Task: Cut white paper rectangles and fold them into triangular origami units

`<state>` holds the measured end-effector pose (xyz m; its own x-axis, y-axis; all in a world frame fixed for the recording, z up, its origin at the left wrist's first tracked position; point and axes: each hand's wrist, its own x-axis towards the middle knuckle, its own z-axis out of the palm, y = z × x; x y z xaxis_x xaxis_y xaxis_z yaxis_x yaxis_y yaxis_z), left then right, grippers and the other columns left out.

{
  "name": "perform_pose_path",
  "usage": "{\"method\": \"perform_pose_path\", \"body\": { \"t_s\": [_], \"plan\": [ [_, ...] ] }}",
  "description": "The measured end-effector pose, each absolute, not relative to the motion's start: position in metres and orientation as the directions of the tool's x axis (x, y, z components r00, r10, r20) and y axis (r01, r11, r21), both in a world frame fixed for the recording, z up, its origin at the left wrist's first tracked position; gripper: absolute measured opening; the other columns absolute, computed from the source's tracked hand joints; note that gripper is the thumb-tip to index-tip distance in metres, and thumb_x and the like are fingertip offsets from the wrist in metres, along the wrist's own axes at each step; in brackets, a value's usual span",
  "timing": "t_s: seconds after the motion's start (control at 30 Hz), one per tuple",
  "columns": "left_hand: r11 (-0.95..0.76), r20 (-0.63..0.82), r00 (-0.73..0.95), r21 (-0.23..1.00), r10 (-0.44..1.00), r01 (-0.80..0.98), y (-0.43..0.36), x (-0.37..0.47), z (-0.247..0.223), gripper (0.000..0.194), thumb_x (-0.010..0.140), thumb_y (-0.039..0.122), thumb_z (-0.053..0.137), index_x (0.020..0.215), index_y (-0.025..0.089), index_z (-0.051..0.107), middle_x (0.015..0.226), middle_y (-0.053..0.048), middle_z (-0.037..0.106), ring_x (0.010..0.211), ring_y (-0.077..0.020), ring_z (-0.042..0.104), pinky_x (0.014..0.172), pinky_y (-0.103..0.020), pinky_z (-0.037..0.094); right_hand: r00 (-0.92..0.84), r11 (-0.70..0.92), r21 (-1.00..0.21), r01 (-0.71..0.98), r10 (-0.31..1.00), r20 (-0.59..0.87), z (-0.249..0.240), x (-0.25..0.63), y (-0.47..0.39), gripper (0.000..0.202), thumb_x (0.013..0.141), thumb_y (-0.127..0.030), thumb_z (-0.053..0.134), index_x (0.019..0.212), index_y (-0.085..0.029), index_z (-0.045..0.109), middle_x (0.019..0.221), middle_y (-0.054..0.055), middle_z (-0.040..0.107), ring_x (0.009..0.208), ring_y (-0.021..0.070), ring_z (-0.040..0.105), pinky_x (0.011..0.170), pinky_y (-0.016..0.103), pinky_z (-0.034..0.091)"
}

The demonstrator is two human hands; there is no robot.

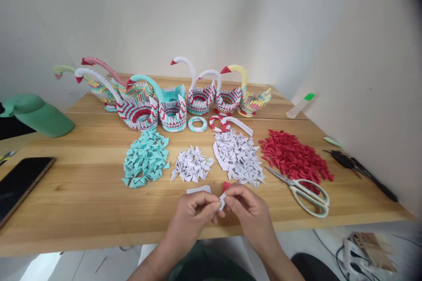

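Observation:
Near the table's front edge, my left hand [196, 210] and my right hand [249, 204] meet, both pinching a small folded white paper piece [222, 202] between thumbs and fingertips. Just behind my left hand lies a flat white paper [198, 189]. A bit of red paper [227, 186] shows behind my right fingers, partly hidden. Beyond the hands are piles of folded paper triangles: teal [145, 158], a small white one [193, 164], a larger white one [237, 156] and red [295, 156]. Scissors [305, 191] with pale handles lie right of my right hand.
Several folded-paper swans [138, 114] stand across the back, with a teal-white ring [197, 124], a red-white ring [219, 124] and a curved white strip [239, 125] before them. A phone [23, 184] and green object [39, 114] are left; keys [344, 158] lie right.

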<state>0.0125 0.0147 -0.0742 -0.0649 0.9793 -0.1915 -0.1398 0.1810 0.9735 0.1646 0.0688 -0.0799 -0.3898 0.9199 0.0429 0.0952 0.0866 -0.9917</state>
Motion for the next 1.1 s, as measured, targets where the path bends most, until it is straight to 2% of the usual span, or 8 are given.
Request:
{"method": "perform_pose_path", "body": {
  "t_s": [0.23,0.43,0.53,0.73,0.8,0.93,1.0,1.1],
  "plan": [
    [-0.022,0.092,-0.208,0.948,0.974,0.318,0.008,0.015,-0.069,0.017,0.079,0.016,0.054,0.064,0.017,0.061,0.059,0.001,0.058,0.057,-0.013,0.051,0.058,-0.023,0.037,-0.4,0.176,-0.976,0.132,0.91,0.11,-0.078,0.162,0.068,0.013,0.086,-0.029,0.065,0.076,-0.021,0.068,0.068,-0.002,0.06,0.064,0.0125,0.055,0.061,0.021,0.043],
    [0.061,-0.073,-0.114,0.993,0.991,-0.103,0.012,0.011,-0.067,0.019,0.083,0.03,0.057,0.076,0.016,0.067,0.067,-0.002,0.064,0.058,-0.0132,0.054,0.055,-0.022,0.042,-0.427,0.05,-0.997,0.058,0.904,0.02,-0.075,0.162,0.066,0.017,0.087,-0.034,0.065,0.078,-0.02,0.067,0.068,0.0,0.065,0.063,0.0139,0.06,0.06,0.023,0.047],
    [0.06,-0.073,-0.114,0.992,0.991,-0.112,0.013,0.01,-0.065,0.019,0.082,0.027,0.057,0.069,0.016,0.065,0.063,-0.002,0.063,0.056,-0.0128,0.053,0.054,-0.021,0.042,-0.449,0.045,-0.998,0.046,0.893,0.02,-0.077,0.161,0.064,0.016,0.087,-0.034,0.064,0.081,-0.02,0.068,0.068,0.001,0.066,0.063,0.0149,0.062,0.06,0.024,0.048],
    [-0.106,0.239,-0.284,0.904,0.928,0.415,0.007,0.018,-0.069,0.018,0.082,0.016,0.054,0.068,0.017,0.067,0.062,-0.003,0.065,0.057,-0.0147,0.055,0.058,-0.025,0.04,-0.388,0.303,-0.935,0.185,0.897,0.214,-0.077,0.16,0.06,0.015,0.09,-0.028,0.06,0.085,-0.022,0.073,0.068,0.001,0.062,0.063,0.0151,0.059,0.059,0.024,0.047],
    [-0.147,0.325,-0.314,0.865,0.892,0.48,0.006,0.02,-0.071,0.016,0.082,0.015,0.056,0.072,0.018,0.068,0.065,-0.004,0.066,0.06,-0.016,0.057,0.061,-0.026,0.041,-0.375,0.381,-0.9,0.209,0.882,0.286,-0.075,0.16,0.059,0.014,0.09,-0.025,0.06,0.087,-0.023,0.073,0.071,0.002,0.063,0.066,0.0158,0.06,0.061,0.025,0.047],
    [-0.039,0.045,-0.215,0.999,0.976,0.033,0.008,0.017,-0.071,0.02,0.087,0.029,0.056,0.077,0.017,0.068,0.068,-0.005,0.068,0.06,-0.0156,0.058,0.058,-0.025,0.044,-0.362,0.365,-0.906,0.216,0.891,0.273,-0.072,0.159,0.059,0.014,0.09,-0.025,0.059,0.083,-0.022,0.071,0.07,0.001,0.066,0.066,0.0161,0.061,0.062,0.025,0.048],
    [0.071,-0.094,-0.114,0.979,0.989,-0.193,0.009,0.015,-0.071,0.02,0.083,0.034,0.062,0.082,0.015,0.067,0.068,-0.004,0.066,0.058,-0.014,0.057,0.056,-0.023,0.045,-0.338,0.324,-0.92,0.22,0.91,0.24,-0.071,0.159,0.058,0.014,0.089,-0.026,0.06,0.08,-0.022,0.07,0.07,0.001,0.065,0.065,0.0158,0.06,0.062,0.024,0.047],
    [0.122,-0.158,-0.11,0.953,0.981,-0.279,0.011,0.014,-0.071,0.022,0.074,0.034,0.072,0.08,0.014,0.066,0.064,-0.001,0.062,0.056,-0.0119,0.054,0.057,-0.022,0.045,-0.337,0.302,-0.929,0.216,0.916,0.219,-0.072,0.158,0.058,0.014,0.088,-0.027,0.061,0.08,-0.022,0.07,0.069,0.001,0.065,0.063,0.0152,0.059,0.061,0.024,0.046]
  ]
}}
